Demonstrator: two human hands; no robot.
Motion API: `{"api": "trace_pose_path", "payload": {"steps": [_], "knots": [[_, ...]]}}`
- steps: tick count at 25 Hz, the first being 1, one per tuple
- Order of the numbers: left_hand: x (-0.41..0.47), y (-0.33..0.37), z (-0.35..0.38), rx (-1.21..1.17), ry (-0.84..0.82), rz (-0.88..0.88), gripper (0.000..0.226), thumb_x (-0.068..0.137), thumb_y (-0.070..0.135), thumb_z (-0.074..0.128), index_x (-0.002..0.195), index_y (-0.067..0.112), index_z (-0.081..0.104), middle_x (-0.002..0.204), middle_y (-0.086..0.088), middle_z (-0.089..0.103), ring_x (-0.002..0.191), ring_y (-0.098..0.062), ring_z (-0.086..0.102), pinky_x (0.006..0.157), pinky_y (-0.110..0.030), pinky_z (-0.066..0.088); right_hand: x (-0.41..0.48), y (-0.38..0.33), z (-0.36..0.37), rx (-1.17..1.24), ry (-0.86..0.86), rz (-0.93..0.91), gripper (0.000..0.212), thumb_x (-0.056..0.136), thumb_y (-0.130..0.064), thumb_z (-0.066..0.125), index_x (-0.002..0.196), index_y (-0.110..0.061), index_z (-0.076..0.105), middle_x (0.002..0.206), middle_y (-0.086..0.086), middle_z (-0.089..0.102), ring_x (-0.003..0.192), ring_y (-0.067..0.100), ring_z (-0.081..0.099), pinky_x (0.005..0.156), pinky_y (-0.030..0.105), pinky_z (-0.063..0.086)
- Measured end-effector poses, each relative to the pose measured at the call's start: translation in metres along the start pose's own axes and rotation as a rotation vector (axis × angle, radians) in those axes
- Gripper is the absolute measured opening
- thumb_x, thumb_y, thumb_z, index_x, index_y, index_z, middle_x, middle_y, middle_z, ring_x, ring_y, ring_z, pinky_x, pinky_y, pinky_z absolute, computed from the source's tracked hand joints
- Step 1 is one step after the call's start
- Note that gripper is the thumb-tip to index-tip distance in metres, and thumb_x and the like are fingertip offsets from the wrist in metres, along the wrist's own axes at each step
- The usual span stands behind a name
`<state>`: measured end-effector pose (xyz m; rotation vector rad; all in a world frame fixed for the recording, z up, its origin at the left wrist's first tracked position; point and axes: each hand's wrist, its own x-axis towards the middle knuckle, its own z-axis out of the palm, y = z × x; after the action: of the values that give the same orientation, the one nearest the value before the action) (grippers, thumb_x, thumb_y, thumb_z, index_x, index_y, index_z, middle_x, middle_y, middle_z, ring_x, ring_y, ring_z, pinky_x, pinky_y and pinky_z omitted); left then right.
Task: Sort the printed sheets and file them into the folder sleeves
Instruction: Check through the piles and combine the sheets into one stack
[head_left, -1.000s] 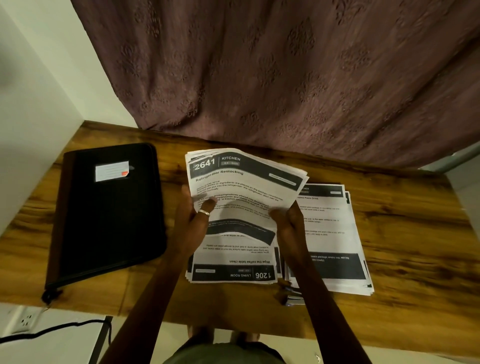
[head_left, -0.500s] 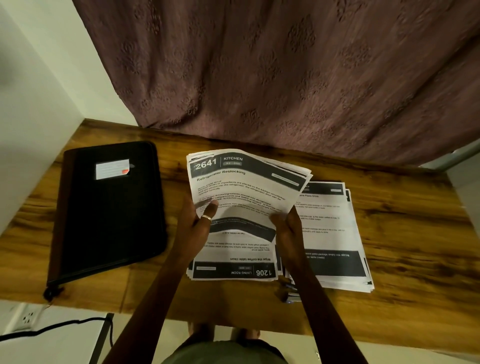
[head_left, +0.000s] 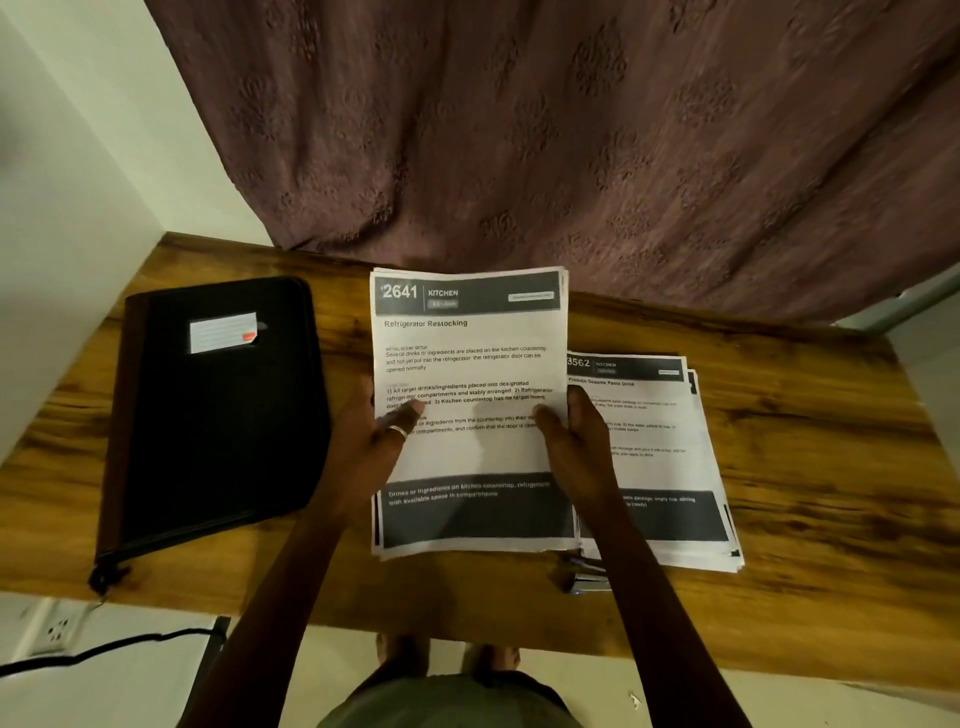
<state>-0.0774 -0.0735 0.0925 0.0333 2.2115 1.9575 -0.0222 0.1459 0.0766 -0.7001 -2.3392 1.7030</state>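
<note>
Hid the fingers of the left hand (head_left: 363, 452) and right hand (head_left: 571, 441) behind the held sheets (head_left: 470, 364), thumbs aside; covered the second pile's (head_left: 670, 457) left edge with those sheets and the right forearm; could not read the label (head_left: 223, 332) on the folder (head_left: 208, 415); could not identify the bluish object (head_left: 587, 581) under that pile; lost the desk (head_left: 831, 467) past the right edge.

Both forearms reach forward from bottom of frame, converging slightly; left hand (head_left: 371, 447) grips left edge of sheet stack (head_left: 467, 353), ringed thumb on top, fingers hidden beneath; right hand (head_left: 574, 441) grips right edge likewise, thumb on top; wrists roughly straight
</note>
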Motion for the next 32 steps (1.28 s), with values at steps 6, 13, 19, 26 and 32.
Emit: {"api": "trace_pose_path", "payload": {"steps": [6,13,19,26,32], "knots": [[-0.004,-0.033,-0.039,0.131,0.054,-0.023,0.036,0.095,0.027,0.064,0.127,0.021,0.049,0.119,0.006,0.065,0.1,-0.012,0.07,0.079,-0.031,0.061,0.005,0.032,-0.003,-0.178,-0.028,0.245,0.023,0.1,-0.033,0.053,0.108,-0.013,0.061,0.102,0.002,0.071,0.093,0.022,0.07,0.08,0.033,0.058],[-0.006,-0.052,-0.072,0.13,0.131,-0.064,0.035,0.096,0.023,0.062,0.128,0.018,0.048,0.12,0.001,0.065,0.097,-0.013,0.071,0.067,-0.023,0.059,-0.005,0.071,0.01,-0.56,-0.05,0.285,0.055,0.081,-0.038,0.077,0.117,-0.007,0.051,0.11,0.007,0.067,0.096,0.025,0.069,0.068,0.022,0.049],[-0.003,-0.055,-0.069,0.088,0.115,-0.066,0.035,0.096,0.022,0.062,0.129,0.018,0.048,0.119,0.002,0.066,0.099,-0.008,0.071,0.066,-0.02,0.059,0.007,0.073,0.007,-0.54,-0.105,0.351,0.034,0.085,-0.023,0.075,0.114,-0.009,0.064,0.114,0.008,0.07,0.101,0.026,0.069,0.084,0.033,0.055],[0.0,-0.049,-0.064,0.055,0.098,-0.116,0.035,0.096,0.024,0.062,0.128,0.021,0.048,0.117,0.003,0.066,0.093,-0.01,0.072,0.064,-0.024,0.06,0.01,0.071,-0.012,-0.517,0.086,0.233,0.017,0.095,-0.023,0.061,0.108,-0.012,0.065,0.111,0.008,0.071,0.091,0.024,0.069,0.072,0.026,0.053],[-0.003,-0.04,-0.067,-0.058,0.076,-0.162,0.036,0.095,0.024,0.062,0.13,0.022,0.052,0.117,-0.001,0.069,0.098,-0.017,0.073,0.072,-0.035,0.063,0.016,0.046,-0.046,-0.232,0.148,0.021,0.015,0.097,-0.02,0.059,0.11,-0.015,0.062,0.111,0.002,0.069,0.092,0.017,0.068,0.071,0.025,0.057]]}}
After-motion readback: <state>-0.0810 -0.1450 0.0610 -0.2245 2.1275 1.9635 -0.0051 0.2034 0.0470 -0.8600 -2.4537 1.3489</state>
